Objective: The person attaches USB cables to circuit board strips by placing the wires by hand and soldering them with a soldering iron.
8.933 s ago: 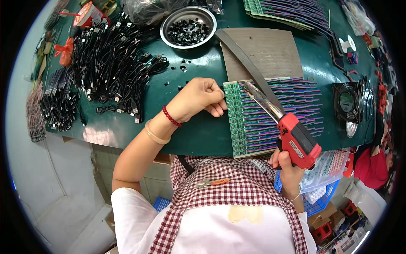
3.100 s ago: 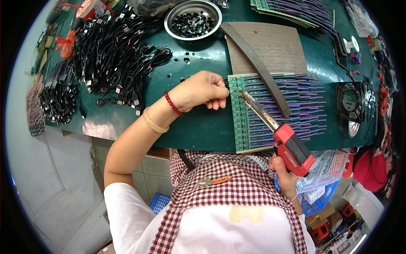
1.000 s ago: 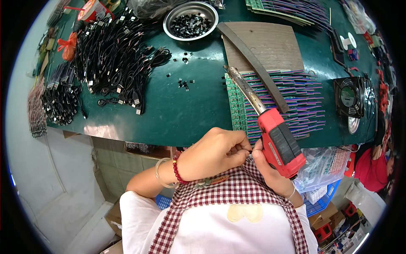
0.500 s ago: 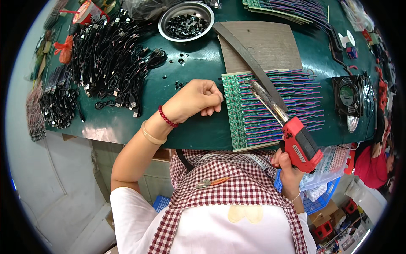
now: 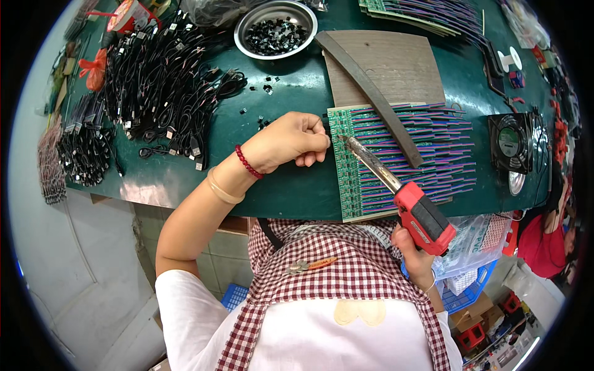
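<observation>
My right hand [image 5: 413, 255] is wrapped around the handle of a red and black soldering gun [image 5: 424, 216]. Its metal barrel points up and left, with the tip over the left part of a green circuit board panel [image 5: 348, 179]; whether it touches is too small to tell. Rows of thin coloured wires [image 5: 442, 147] run rightward from the panel. At the panel's left edge my left hand [image 5: 298, 143] is closed in a pinch, and whatever lies between its fingertips is hidden. A flat dark metal bar [image 5: 378, 99] lies slantwise across the wires and a brown board [image 5: 396, 59].
A steel bowl [image 5: 240, 38] of small black connectors stands at the back, with a few loose connectors [image 5: 267, 89] nearby. Bundled black USB cables [image 5: 167, 86] cover the left side. A small black fan [image 5: 511, 142] stands at right; more wired panels [image 5: 427, 13] lie behind.
The soldering gun has swung down and left, bringing its tip from mid-panel to near my left fingertips. My left hand has shifted slightly, still pinched.
</observation>
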{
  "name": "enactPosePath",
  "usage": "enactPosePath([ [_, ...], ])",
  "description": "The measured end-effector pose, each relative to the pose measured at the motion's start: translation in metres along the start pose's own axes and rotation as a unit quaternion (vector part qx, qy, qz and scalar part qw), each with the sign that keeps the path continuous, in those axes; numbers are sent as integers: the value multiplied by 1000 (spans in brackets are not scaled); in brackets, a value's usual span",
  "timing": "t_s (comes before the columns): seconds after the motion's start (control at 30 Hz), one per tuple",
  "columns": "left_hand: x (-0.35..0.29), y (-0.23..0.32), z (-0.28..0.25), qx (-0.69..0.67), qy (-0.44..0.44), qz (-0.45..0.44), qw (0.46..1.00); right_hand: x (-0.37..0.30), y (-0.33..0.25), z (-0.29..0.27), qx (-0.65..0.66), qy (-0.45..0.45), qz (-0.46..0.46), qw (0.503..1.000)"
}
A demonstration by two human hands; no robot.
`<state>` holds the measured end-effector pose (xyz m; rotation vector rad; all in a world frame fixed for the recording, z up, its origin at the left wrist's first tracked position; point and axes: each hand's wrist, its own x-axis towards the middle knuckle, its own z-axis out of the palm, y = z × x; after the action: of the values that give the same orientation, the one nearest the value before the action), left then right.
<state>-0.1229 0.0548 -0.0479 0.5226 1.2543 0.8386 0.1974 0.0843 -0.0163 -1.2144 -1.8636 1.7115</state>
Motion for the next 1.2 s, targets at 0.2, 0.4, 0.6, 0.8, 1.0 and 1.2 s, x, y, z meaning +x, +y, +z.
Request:
enactPosePath([
  [0.2, -1, 1, 2, -1, 7, -1, 1000, 5, -3, 4, -37, 5, -21, 999],
  [0.4, -1, -1, 3, 8, 24, 3, 1000, 2, 0, -1, -96, -29, -32, 994],
  [0.6, -2, 0, 4, 8, 31, 3, 999, 4, -6, 2, -62, -4, -25, 998],
  [0.8, -1, 1, 4, 8, 30, 3, 1000, 2, -1, 2, -75, -10, -27, 997],
  [1.0, -2, 1, 4, 11, 35, 2, 999, -4, 0, -1, -88, -17, -16, 996],
  [1.2, -2, -1, 5, 3, 29, 5, 1000, -9, 1, -2, -8, 34, 2, 999],
])
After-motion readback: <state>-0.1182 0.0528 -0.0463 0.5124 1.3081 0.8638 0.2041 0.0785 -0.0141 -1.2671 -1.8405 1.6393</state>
